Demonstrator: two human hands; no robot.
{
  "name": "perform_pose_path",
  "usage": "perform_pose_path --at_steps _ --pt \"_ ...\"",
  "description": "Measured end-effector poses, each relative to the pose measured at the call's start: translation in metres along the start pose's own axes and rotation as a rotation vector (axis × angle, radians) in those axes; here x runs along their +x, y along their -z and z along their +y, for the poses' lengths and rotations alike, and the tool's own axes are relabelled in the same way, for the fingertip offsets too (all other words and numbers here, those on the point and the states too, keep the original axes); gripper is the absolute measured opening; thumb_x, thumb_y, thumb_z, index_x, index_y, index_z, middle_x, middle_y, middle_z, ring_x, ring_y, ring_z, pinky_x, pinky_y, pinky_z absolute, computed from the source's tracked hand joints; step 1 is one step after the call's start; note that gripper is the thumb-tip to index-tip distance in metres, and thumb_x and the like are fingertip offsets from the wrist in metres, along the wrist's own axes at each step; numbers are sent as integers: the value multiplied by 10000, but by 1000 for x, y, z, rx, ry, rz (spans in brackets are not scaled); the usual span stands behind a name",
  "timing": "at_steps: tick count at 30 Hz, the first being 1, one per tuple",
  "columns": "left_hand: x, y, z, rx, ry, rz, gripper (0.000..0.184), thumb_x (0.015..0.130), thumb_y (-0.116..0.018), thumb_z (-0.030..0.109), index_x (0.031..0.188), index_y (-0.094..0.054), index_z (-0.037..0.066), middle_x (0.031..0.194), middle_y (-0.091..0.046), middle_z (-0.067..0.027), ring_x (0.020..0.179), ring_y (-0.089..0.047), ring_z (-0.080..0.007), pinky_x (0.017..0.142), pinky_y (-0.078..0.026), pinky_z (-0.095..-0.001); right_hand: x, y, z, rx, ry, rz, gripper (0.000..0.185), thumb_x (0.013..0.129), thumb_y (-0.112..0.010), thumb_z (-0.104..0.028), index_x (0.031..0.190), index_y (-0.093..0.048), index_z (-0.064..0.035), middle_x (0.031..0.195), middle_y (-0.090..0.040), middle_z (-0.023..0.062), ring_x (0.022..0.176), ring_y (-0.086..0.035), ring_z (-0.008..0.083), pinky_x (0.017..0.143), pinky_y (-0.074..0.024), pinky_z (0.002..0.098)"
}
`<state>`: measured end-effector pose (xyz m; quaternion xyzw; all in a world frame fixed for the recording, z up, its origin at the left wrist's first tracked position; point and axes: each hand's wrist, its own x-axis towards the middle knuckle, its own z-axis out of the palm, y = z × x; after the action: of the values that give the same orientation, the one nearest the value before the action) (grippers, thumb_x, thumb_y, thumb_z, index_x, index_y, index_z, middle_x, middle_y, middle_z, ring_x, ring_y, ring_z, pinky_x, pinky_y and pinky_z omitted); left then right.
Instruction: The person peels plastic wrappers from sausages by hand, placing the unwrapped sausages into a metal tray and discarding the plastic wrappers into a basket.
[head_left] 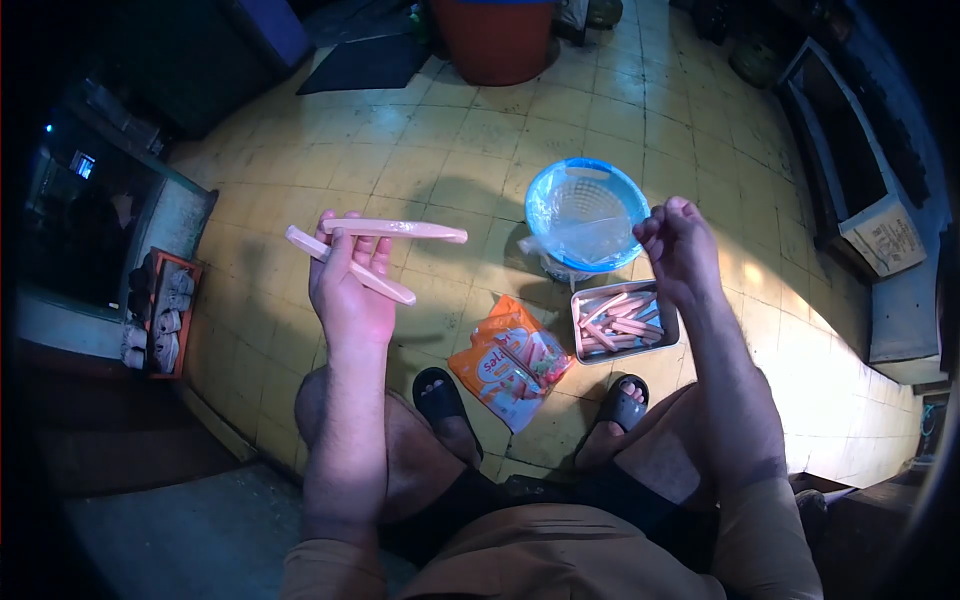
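My left hand [352, 285] holds two long pink sausages, palm turned up. The upper sausage [395, 230] lies across the fingers and has a shiny surface; the lower sausage [385, 288] slants under the thumb. My right hand [682, 250] is raised with its fingertips pinched, beside the rim of a blue basket [628, 190]. What those fingers hold, if anything, is too small to make out. Clear plastic film [585, 238] lies in the basket and hangs over its near left edge. Just below stands a metal tray [676, 335] with several pink sausages [620, 325].
An orange printed packet [512, 360] lies on the yellow tiled floor [480, 130] between my sandalled feet. Farther off are a large reddish-brown tub [497, 45] and a dark mat [366, 64]. A shoe rack [172, 315] stands left, a box-like cabinet [880, 235] right.
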<state>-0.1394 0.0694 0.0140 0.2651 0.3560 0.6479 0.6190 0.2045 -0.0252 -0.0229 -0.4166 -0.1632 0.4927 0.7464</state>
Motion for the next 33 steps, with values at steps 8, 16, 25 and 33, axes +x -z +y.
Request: perform_pose_path --at_steps 8,16,25,33 --pt "-13 -7 -20 128 49 -20 403 987 -531 147 1367 -400 113 1250 -524 -81 1108 -543 -181 994 -416 -407 72 20 24 -153 -42 65 164 999 -534 -191 1060 -492 -45 915 -550 72 840 -616 187 858 -553 389" --pt "-33 -10 -56 219 178 -178 335 981 -563 165 1297 -458 132 1195 -558 -59 1054 -570 -156 886 -478 -357 106 46 31 -720 -116 87 444 959 -608 -230 1314 -495 11 1266 -561 154 1161 -546 276 979 -457 446" --pt "-64 -23 -81 284 336 -339 347 967 -600 210 1267 -465 100 1120 -586 -45 970 -598 -134 743 -510 -278 33 -15 5 -973 93 -829 487 859 -713 -383 1149 -631 0 1000 -683 128 956 -648 218 865 -497 341" --pt "-112 -25 -105 358 512 -607 331 1015 -504 218 1312 -396 118 936 -458 10 684 -454 -48 536 -398 -192 -62 4 -10 -1766 66 -802 463 805 -680 -134 1256 -581 -89 961 -673 192 920 -656 329 826 -527 402"
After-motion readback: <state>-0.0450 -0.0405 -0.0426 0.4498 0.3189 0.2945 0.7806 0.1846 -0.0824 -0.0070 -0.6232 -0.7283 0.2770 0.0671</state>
